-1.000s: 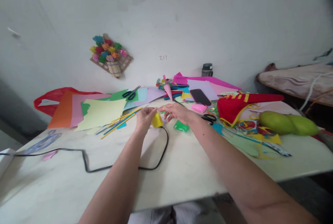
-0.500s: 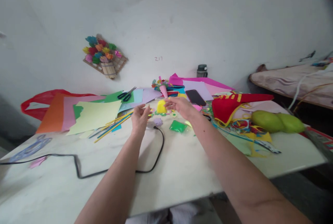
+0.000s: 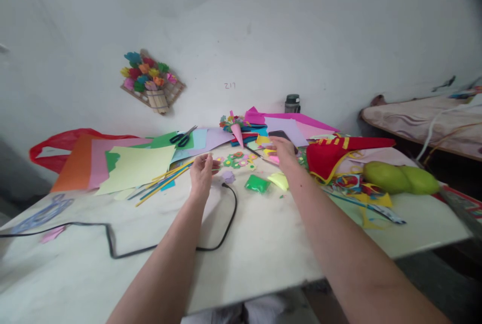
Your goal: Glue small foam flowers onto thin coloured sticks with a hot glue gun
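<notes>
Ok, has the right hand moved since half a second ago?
Yes: the right hand has shifted rightward against the green packet, now partly hiding the phone.

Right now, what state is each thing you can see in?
Left hand: fingers half-curled, grip unclear
Right hand: by yellow piece, grip unclear
Phone: partly covered by right hand
Scissors: lying on green paper
Bottle: upright, lid on
Cord: bent
Green packet: lying down
Sticks: loosely bunched
</notes>
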Demonstrator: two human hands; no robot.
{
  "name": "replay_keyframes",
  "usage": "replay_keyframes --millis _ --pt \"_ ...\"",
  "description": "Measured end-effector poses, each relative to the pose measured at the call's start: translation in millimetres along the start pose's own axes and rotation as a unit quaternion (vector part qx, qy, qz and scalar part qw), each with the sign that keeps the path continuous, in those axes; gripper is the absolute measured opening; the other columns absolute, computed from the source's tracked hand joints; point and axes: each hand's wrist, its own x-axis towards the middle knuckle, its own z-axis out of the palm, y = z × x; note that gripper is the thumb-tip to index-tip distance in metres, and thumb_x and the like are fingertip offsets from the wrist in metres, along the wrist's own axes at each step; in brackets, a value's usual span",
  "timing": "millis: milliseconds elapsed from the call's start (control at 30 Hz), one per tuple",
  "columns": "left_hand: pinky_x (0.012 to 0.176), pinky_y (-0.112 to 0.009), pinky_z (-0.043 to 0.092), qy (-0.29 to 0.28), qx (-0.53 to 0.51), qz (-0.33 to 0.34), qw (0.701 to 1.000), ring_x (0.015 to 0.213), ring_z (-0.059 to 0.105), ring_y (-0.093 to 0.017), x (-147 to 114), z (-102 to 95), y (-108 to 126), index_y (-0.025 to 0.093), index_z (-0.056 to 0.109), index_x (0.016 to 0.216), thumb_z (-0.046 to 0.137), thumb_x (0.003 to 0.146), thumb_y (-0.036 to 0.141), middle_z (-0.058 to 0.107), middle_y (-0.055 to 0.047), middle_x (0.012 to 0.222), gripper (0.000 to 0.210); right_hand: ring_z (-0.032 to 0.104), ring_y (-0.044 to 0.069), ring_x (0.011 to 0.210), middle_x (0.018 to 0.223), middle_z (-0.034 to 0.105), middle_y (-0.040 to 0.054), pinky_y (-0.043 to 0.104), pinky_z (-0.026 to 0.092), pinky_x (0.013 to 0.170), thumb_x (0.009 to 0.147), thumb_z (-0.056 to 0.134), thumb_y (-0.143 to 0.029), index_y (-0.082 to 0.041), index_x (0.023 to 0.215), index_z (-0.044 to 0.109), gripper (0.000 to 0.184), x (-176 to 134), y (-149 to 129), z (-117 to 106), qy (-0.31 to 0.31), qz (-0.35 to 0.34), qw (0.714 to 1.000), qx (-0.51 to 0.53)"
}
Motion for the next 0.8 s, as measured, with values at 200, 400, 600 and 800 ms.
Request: replay_keyframes --millis 200,400,600,800 --pt "0.047 -0.020 0.041 -0.039 0.043 -0.009 0.998 0.055 0.056 -0.012 -2.6 2.4 4.8 0.013 0.058 0.078 0.057 0.065 0.052 0.060 -0.003 0.062 0.041 0.054 0.008 0.044 0.059 0.061 0.0026 0.017 0.044 0.040 0.076 0.052 -0.021 -0.013 0.075 0.058 0.010 -29.6 6.7 31.2 -0.205 0.018 0.978 -0.028" --pt "0.035 -0.018 0.025 -0.133 0.054 -0.052 0.988 0.037 0.042 -0.006 -6.0 3.7 6.2 0.012 0.060 0.069 0.054 0.066 0.057 0.057 -0.003 0.051 0.046 0.050 0.006 0.046 0.060 0.059 -0.0002 0.018 0.042 0.045 0.070 0.061 -0.034 -0.014 0.076 0.060 0.021 -57.7 9.4 49.4 -0.322 -0.036 0.944 -0.066" --pt "0.034 -0.018 0.022 -0.207 -0.013 -0.079 0.975 0.038 0.041 -0.006 -9.5 4.1 7.7 0.011 0.057 0.066 0.043 0.071 0.064 0.057 -0.006 0.054 0.055 0.050 0.008 0.055 0.065 0.058 -0.0009 0.021 0.041 0.050 0.063 0.064 -0.042 -0.016 0.076 0.059 0.030 -65.6 14.2 57.3 -0.330 -0.112 0.926 -0.143" --pt "0.036 -0.018 0.025 -0.232 -0.015 -0.057 0.971 0.038 0.040 -0.005 -8.7 0.1 12.6 0.013 0.053 0.058 0.053 0.070 0.055 0.053 -0.002 0.050 0.044 0.052 0.012 0.059 0.063 0.057 -0.0006 0.024 0.039 0.055 0.059 0.065 -0.049 -0.018 0.071 0.058 0.034 -56.7 24.5 57.6 -0.291 -0.202 0.905 -0.237"
